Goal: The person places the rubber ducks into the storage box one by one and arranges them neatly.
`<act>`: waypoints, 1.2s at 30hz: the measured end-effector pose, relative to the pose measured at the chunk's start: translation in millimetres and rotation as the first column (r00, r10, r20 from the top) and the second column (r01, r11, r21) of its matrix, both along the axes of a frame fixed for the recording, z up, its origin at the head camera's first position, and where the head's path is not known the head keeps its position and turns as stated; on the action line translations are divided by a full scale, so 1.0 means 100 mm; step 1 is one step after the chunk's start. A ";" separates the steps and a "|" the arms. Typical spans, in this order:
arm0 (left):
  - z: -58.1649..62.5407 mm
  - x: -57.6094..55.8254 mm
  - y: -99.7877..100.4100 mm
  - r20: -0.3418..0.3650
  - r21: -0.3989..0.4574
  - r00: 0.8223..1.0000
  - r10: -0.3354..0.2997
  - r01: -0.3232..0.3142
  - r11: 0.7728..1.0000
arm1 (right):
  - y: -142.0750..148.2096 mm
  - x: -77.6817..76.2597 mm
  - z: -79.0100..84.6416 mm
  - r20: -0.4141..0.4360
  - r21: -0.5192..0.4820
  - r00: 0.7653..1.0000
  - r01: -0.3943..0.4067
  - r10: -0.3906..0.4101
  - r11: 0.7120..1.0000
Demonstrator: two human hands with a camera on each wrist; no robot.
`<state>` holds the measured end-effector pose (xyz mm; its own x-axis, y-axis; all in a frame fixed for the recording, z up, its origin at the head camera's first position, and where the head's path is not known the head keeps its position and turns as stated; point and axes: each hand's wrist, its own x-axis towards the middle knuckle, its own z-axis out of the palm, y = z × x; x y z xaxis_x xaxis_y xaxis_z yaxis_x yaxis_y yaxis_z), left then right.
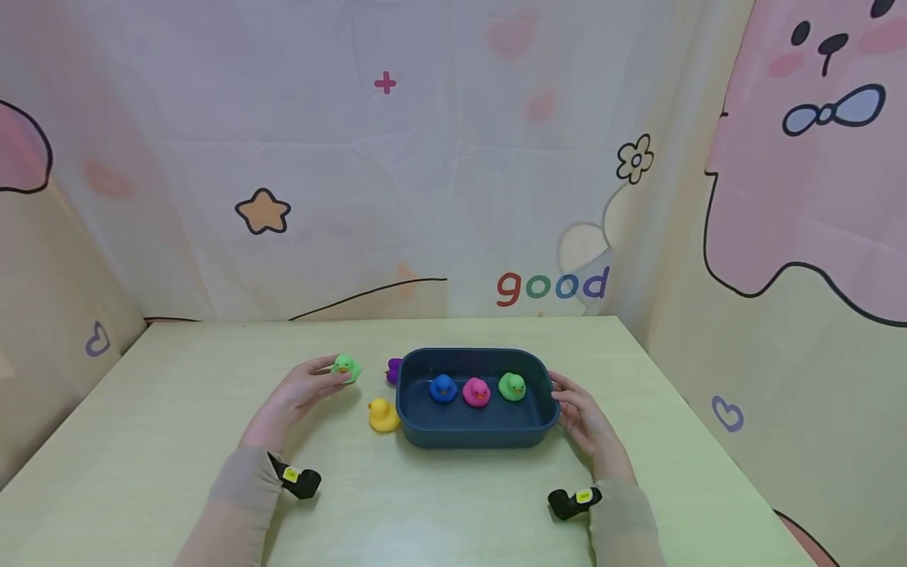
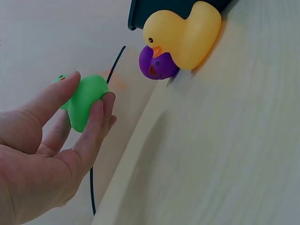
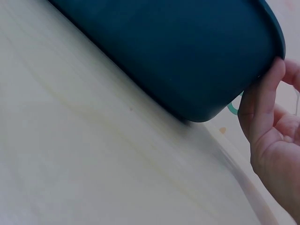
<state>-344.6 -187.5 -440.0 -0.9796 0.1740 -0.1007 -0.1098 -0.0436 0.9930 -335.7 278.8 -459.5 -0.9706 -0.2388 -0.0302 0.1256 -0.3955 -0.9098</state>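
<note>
My left hand holds a green rubber duck above the table, left of a dark blue bin. In the left wrist view, the thumb and fingertips pinch this duck's body. My right hand grips the bin's right end, with fingertips at the rim in the right wrist view. Inside the bin sit a blue duck, a pink duck and another green duck. Outside its left end stand a yellow duck and a purple duck, partly hidden behind the bin.
The pale wooden table ends at a printed cloth backdrop, with similar cloth at both sides. A black camera is strapped to each wrist, over light sleeves.
</note>
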 end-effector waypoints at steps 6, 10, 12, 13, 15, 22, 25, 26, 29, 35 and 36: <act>0.03 -0.01 0.10 0.012 0.037 0.999 0.037 -0.037 0.999 | 0.00 0.05 0.05 0.013 0.004 1.000 -0.002 0.002 1.000; 0.08 -0.03 0.18 -0.007 0.054 0.999 0.051 -0.050 0.997 | 0.01 0.02 0.01 0.011 -0.009 1.000 0.001 -0.001 1.000; 0.11 -0.05 0.23 -0.020 0.061 0.999 0.051 -0.049 0.997 | 0.01 0.00 -0.01 0.018 -0.008 1.000 0.008 -0.008 1.000; 0.13 -0.05 0.25 -0.026 0.061 0.999 0.047 -0.046 0.997 | 0.01 0.00 0.00 0.022 -0.003 1.000 0.009 -0.009 1.000; 0.17 -0.06 0.32 -0.035 0.060 0.998 0.045 -0.042 0.997 | 0.01 0.00 0.02 0.022 0.012 1.000 0.013 -0.013 1.000; 0.26 -0.10 0.65 -0.046 0.059 0.999 0.017 -0.014 0.998 | -0.02 0.06 0.13 -0.008 0.047 1.000 -0.017 0.017 0.999; 0.29 -0.12 0.82 -0.033 0.057 0.999 0.014 -0.012 0.998 | -0.03 0.08 0.15 -0.003 0.057 1.000 -0.021 0.022 0.998; 0.30 -0.12 0.89 -0.025 0.054 1.000 0.015 -0.014 0.998 | -0.03 0.08 0.16 0.002 0.058 1.000 -0.022 0.021 0.998; 0.33 -0.13 1.07 -0.001 0.053 1.000 0.022 -0.022 0.998 | -0.03 0.09 0.16 0.016 0.059 1.000 -0.014 0.014 0.998; 0.34 -0.12 1.43 0.013 0.046 1.000 0.005 -0.006 0.999 | -0.03 0.10 0.15 0.013 0.062 1.000 -0.009 0.008 0.998; 0.33 -0.11 1.49 0.013 0.039 1.000 0.000 -0.001 0.999 | -0.03 0.10 0.15 0.011 0.061 1.000 -0.011 0.010 0.998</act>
